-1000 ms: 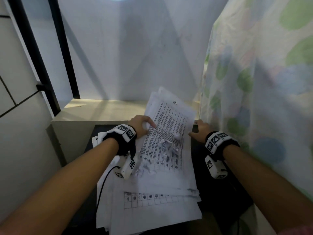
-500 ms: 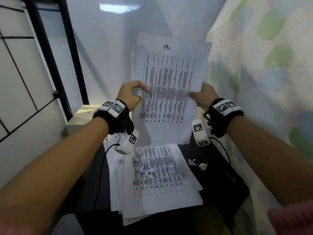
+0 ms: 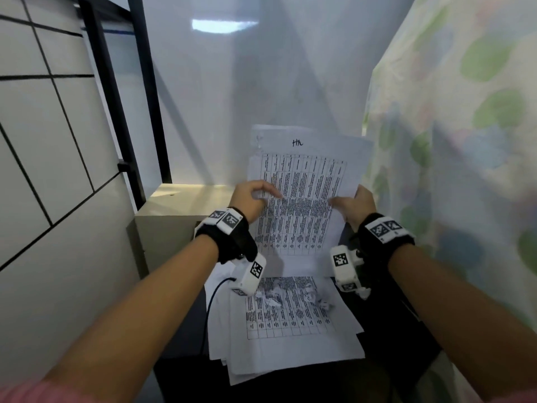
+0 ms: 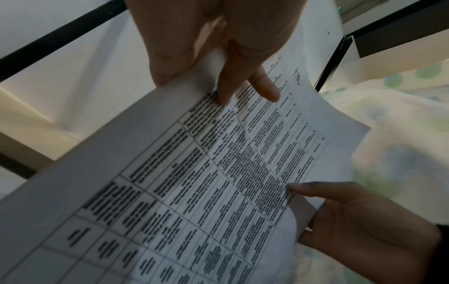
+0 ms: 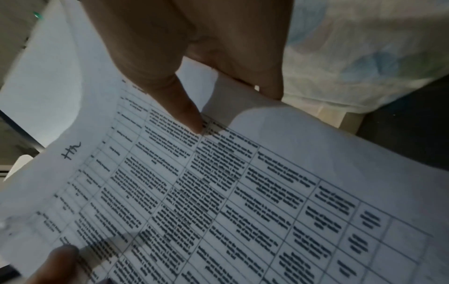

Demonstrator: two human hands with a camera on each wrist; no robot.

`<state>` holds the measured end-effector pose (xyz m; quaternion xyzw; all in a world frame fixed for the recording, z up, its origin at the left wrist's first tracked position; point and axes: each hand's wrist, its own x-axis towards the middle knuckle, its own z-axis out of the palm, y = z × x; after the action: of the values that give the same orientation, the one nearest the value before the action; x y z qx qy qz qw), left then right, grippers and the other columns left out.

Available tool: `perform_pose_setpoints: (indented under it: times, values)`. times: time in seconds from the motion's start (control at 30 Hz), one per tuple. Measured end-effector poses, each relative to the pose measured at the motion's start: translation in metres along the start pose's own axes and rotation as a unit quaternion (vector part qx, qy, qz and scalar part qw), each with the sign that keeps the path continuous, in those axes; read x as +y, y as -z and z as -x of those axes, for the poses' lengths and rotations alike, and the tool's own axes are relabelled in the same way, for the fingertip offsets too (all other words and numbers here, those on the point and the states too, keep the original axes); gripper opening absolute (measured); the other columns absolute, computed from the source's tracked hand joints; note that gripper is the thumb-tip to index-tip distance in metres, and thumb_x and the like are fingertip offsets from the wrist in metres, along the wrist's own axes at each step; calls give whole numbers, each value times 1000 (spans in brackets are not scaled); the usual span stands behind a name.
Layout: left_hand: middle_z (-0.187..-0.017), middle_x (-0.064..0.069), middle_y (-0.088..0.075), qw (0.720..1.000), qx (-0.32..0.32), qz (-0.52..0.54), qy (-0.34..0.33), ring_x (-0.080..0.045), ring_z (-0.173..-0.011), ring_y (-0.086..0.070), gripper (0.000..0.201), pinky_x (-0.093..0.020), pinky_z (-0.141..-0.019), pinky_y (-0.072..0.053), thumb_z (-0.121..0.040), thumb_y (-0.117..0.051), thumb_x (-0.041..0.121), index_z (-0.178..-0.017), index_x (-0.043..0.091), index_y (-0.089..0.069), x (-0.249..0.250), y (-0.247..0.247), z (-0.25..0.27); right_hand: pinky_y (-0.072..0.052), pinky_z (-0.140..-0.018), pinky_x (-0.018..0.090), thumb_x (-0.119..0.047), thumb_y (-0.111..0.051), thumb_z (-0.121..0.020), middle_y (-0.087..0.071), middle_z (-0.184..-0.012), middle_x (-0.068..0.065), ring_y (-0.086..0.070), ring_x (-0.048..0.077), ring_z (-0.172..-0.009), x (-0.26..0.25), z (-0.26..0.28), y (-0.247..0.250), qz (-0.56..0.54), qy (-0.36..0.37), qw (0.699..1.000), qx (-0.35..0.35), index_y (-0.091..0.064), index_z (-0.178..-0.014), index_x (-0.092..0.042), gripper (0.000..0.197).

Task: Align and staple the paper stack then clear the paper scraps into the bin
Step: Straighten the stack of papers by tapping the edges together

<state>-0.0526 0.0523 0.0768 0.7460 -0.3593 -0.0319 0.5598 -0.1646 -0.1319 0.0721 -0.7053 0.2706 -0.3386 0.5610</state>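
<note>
A few printed sheets [image 3: 302,199] with a table and a handwritten mark stand upright above the desk, held between both hands. My left hand [image 3: 255,196] pinches their left edge, thumb on the front [image 4: 243,90]. My right hand [image 3: 353,203] pinches the right edge, its thumb [image 5: 189,117] lying on the printed side. Below them a loose, uneven paper stack [image 3: 290,330] lies flat on the dark desk [image 3: 392,330]. Small crumpled paper scraps [image 3: 290,296] are strewn over the stack's top sheet. No stapler or bin is in view.
A flowered curtain [image 3: 465,170] hangs close on the right. A beige box [image 3: 180,207] stands behind the desk at the left, beside a black frame post [image 3: 113,91] and a tiled wall. A black cable [image 3: 212,301] runs down from my left wrist.
Both hands lifted the top sheets off the stack and stood them upright, then lowered them a little. The scraps slid off onto the stack below.
</note>
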Motion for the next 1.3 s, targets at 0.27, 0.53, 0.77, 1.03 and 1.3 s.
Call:
perform_pose_setpoints:
  times: [0.27,0.53,0.77,1.03,1.3]
  values:
    - [-123,-9,-64,1000,-15,-12,-17,-19,-122,-52,36,-32,-110,-36,-86,-44,-19,-106,-2,-68,17,13,2,-58,-65,24,3,-67,-81,-64,-103,14,-63,23,-81,-3,2,2,-39,41,998,-10,-59,-104,-5,26]
    - [-124,-10,-57,960,-132,-173,174,-24,-115,-55,34,-26,-87,-43,-88,-55,-1,-117,16,-62,-43,21,23,-50,-88,36,-15,-60,-90,-65,-115,21,-61,25,-97,14,6,1,48,42,998,22,-63,-113,6,32]
    - [-121,-21,-64,872,-153,-302,354,-28,-94,-65,42,-30,-81,-52,-86,-62,18,-122,-5,-57,-87,13,46,-41,-83,25,-15,-57,-92,-64,-116,18,-60,23,-100,1,-14,22,54,30,994,95,-60,-117,5,32]
    - [-124,-16,-58,826,-166,-369,392,-36,-120,-56,82,-41,-98,-48,-69,-75,45,-138,13,-43,-112,-16,38,-42,-93,29,-12,-59,-90,-60,-126,19,-58,33,-115,30,-18,40,42,-51,990,121,-56,-125,5,39]
    - [-152,-21,-29,802,-140,-341,471,-47,-136,-31,80,-61,-105,-29,-83,-69,35,-147,13,-28,-74,-27,37,-39,-90,29,-9,-58,-90,-59,-126,21,-57,34,-117,46,-17,42,55,-59,988,129,-55,-125,7,38]
